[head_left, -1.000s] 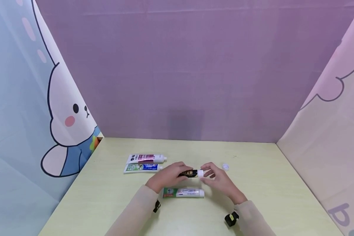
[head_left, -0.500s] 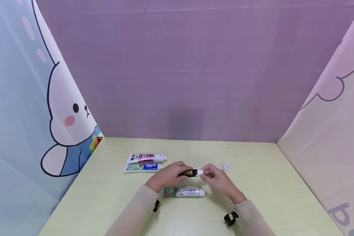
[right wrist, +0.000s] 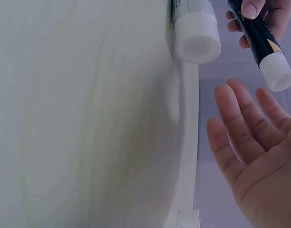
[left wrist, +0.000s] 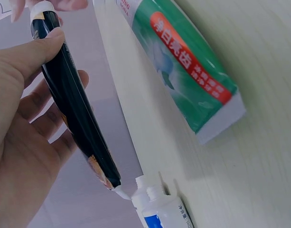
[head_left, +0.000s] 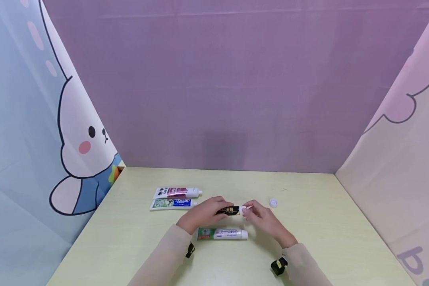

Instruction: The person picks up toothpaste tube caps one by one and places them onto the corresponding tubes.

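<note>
In the head view my left hand (head_left: 204,213) grips a black toothpaste tube (head_left: 232,210) above the table, its white-capped end toward the right. The left wrist view shows thumb and fingers pinching that tube (left wrist: 71,95). My right hand (head_left: 266,220) is at the capped end. From the right wrist, this hand's visible fingers are loosely extended and stand apart from the white cap (right wrist: 276,72); the thumb is out of that view. Nearer the person lies a green and white toothpaste tube (head_left: 222,234), its cap on.
At the back left two toothpaste tubes lie side by side, one white and maroon (head_left: 176,192), one green and blue (head_left: 172,204); neither nozzle shows a cap. A loose white cap (head_left: 273,203) rests right of the hands. A purple cloth (head_left: 228,87) hangs behind the table.
My right fingers closed in on the black tube's cap half a second ago, then shifted about it. The left hand and the tubes on the table stayed in place.
</note>
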`<state>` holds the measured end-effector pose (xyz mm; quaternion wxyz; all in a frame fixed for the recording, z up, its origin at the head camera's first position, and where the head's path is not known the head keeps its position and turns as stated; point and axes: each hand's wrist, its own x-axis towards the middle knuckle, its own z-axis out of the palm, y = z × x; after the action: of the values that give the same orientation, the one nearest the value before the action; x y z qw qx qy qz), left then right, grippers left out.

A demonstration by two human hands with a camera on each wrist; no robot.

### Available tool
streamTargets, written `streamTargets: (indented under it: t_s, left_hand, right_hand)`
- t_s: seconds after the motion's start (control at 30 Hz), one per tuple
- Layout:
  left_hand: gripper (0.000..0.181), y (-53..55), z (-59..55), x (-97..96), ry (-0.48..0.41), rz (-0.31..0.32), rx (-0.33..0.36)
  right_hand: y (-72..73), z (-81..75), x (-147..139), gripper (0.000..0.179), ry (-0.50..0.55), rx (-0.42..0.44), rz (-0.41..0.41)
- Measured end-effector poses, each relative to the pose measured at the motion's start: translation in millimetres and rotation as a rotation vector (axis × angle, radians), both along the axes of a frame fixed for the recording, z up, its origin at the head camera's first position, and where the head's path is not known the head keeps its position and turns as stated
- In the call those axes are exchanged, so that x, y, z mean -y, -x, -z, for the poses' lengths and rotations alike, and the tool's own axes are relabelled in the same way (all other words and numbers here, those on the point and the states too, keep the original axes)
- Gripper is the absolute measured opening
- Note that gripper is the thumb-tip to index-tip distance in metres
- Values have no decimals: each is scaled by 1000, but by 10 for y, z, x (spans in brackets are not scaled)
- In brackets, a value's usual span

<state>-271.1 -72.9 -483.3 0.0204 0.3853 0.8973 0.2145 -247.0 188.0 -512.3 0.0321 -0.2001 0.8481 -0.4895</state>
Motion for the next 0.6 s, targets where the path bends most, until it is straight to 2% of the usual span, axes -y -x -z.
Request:
streamTargets:
  t_s: [0.17, 0.33, 0.6]
  left_hand:
    - [39, 10, 12, 8, -3, -5, 4]
    - [39, 13, 7, 9, 0, -12, 14]
    - [39, 16, 6, -3, 3, -9, 15]
  right_hand:
    - [3, 21, -1, 38, 17, -47, 10]
    - [11, 34, -27, 42, 61, -117, -17]
    - [7, 27, -14, 32, 83, -182, -12]
